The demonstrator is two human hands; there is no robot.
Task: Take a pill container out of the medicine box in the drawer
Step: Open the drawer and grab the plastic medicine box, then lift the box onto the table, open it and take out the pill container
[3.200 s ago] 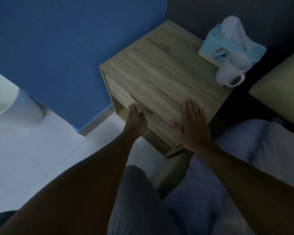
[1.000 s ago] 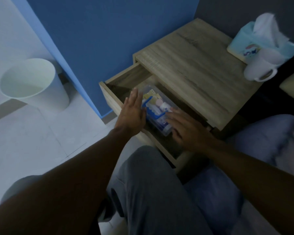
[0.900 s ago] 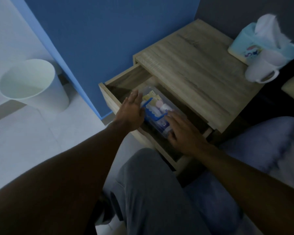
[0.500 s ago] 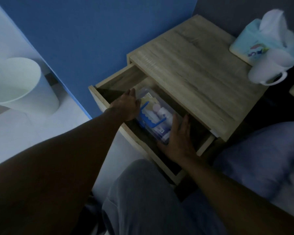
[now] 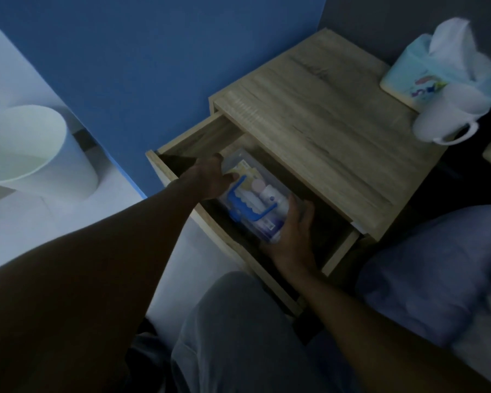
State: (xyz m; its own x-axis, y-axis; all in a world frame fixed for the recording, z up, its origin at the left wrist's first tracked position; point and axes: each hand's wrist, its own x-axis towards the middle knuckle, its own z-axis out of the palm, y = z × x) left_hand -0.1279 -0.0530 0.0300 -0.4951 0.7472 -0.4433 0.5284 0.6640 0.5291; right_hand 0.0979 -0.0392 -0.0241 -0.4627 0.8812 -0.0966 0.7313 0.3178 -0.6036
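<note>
Inside the open drawer [image 5: 182,154] lies the clear medicine box [image 5: 255,194] — left hand [image 5: 213,180] cupping its far-left end, right hand [image 5: 292,236] its near-right end, fingers loosely curled. Bottles [image 5: 270,197] show within — which is the pill container, I cannot tell.

My wooden nightstand [image 5: 338,131] carries a tissue box [image 5: 414,78] and a white mug [image 5: 442,117] at its far right corner, its open drawer [image 5: 199,137] holds the clear medicine box [image 5: 255,194], and a white bin [image 5: 34,154] stands on the floor [image 5: 34,222].
</note>
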